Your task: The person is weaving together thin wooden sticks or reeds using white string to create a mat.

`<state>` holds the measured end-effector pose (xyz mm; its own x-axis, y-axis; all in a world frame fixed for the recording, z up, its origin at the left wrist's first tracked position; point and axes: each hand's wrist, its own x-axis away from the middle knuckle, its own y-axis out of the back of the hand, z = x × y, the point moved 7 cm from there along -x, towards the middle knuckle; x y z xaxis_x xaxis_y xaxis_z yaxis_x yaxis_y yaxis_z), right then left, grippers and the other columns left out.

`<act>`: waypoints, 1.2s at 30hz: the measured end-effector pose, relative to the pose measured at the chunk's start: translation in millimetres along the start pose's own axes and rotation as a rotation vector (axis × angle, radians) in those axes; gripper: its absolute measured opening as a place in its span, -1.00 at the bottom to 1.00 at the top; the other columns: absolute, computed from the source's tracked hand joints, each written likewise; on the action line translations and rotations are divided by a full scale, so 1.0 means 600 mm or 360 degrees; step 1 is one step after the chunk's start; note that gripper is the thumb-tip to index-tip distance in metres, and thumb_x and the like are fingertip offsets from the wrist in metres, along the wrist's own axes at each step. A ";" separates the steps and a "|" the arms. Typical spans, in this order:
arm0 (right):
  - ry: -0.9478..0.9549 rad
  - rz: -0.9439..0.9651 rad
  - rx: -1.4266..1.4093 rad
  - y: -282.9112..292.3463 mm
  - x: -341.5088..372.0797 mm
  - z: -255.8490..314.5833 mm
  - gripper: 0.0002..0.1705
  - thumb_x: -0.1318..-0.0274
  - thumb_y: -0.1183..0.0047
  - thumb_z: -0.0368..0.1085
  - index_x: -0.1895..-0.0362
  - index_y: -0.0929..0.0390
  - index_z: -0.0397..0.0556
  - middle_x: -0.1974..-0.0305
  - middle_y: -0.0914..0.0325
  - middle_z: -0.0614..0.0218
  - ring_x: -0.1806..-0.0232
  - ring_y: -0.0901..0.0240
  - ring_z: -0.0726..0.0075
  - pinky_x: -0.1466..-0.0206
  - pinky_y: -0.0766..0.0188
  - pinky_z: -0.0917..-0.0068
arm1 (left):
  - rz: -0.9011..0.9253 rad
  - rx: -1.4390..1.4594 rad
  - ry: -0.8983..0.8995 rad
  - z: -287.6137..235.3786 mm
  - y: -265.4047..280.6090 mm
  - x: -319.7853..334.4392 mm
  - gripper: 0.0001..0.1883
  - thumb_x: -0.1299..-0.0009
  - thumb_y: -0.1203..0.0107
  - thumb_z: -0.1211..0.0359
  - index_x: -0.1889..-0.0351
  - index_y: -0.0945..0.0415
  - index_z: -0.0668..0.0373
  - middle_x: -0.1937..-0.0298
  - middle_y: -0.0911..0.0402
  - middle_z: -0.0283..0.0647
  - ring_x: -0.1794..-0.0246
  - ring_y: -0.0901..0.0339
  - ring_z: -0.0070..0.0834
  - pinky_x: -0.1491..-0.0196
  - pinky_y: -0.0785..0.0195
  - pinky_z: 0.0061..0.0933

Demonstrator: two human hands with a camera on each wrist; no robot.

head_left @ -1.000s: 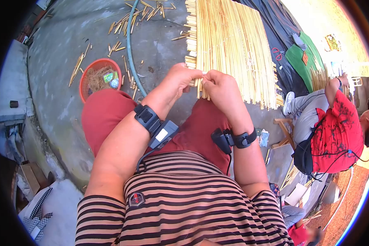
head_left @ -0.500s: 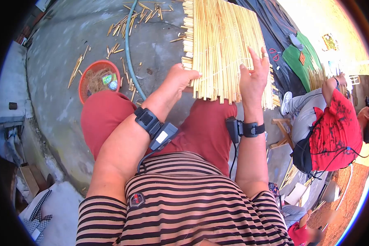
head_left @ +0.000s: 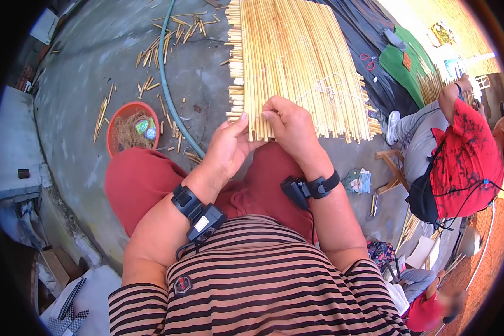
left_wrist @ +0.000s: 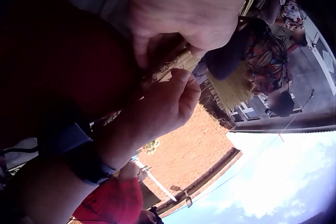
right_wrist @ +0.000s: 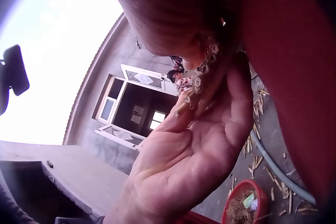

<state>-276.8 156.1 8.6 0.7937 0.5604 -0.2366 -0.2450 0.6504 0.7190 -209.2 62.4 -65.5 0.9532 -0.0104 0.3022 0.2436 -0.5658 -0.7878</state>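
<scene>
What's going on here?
A seated person in a striped shirt is working on a mat of thin sticks. The left hand holds its near left corner; the right hand pinches at the near edge, maybe on string, too small to tell. White string lies loosely looped on top.

Left hand [head_left: 228, 148]: lay palm up, fingers relaxed, thumb raised; right hand [head_left: 291, 126]: was set just beside it, fingers curled, fingertips pinched; left forearm [head_left: 158, 231] and right forearm [head_left: 337, 215]: were bare, reached forward, converged
</scene>
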 end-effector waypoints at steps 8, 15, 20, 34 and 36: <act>-0.0124 0.0483 -0.0022 -0.010 -0.028 -0.019 -0.86 0.01 -0.11 -0.24 0.43 -0.56 -0.04 0.56 -0.53 0.18 0.51 -0.48 0.13 0.40 -0.41 0.27 | -0.0054 -0.0035 -0.0041 -0.002 0.010 -0.005 -0.71 -0.42 -0.04 0.33 -0.04 -0.44 0.25 0.05 -0.59 -0.20 0.06 -0.56 -0.41 -0.05 -0.46 -0.22; -0.0580 0.0676 -0.0435 -0.021 -0.020 -0.051 -0.86 -0.01 -0.15 -0.22 0.43 -0.61 -0.01 0.62 -0.50 0.42 0.59 -0.38 0.53 0.48 -0.32 0.48 | -0.0172 -0.0044 -0.0090 0.004 0.019 -0.010 -0.72 -0.37 -0.09 0.36 -0.02 -0.45 0.20 0.07 -0.60 -0.20 0.09 -0.58 -0.39 -0.01 -0.47 -0.19; -0.0460 0.0540 -0.0504 -0.020 -0.019 -0.044 -0.90 -0.05 -0.15 -0.32 0.41 -0.60 -0.08 0.63 -0.44 0.56 0.60 -0.24 0.74 0.55 -0.18 0.65 | -0.0254 -0.0012 -0.0082 0.006 0.023 -0.013 -0.73 -0.36 -0.08 0.38 -0.01 -0.46 0.19 0.07 -0.60 -0.21 0.09 -0.57 -0.36 -0.01 -0.46 -0.13; -0.0429 0.0504 -0.0485 -0.008 -0.021 -0.045 -0.86 0.06 -0.14 -0.18 0.47 -0.62 0.07 0.57 -0.56 0.27 0.50 -0.51 0.30 0.37 -0.39 0.33 | -0.0362 -0.2418 -0.1210 -0.098 -0.067 0.044 -0.24 -0.24 -0.09 0.49 -0.40 0.03 0.27 -0.29 -0.26 0.06 -0.36 -0.13 -0.06 -0.36 0.02 -0.11; -0.0268 0.0366 -0.0221 0.008 -0.015 -0.033 -0.85 0.03 -0.05 -0.27 0.35 -0.59 -0.01 0.54 -0.57 0.15 0.48 -0.53 0.23 0.33 -0.42 0.27 | -0.0107 -0.2531 -0.1225 -0.089 -0.104 0.047 -0.31 -0.17 -0.03 0.56 -0.34 -0.12 0.27 -0.13 -0.46 -0.02 -0.24 -0.29 -0.06 -0.35 0.00 -0.08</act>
<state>-296.1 164.2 1.5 0.7871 0.6155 0.0417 -0.4932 0.5871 0.6420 -207.3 53.8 20.8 0.9244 0.1335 -0.3574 0.3347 -0.7335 0.5916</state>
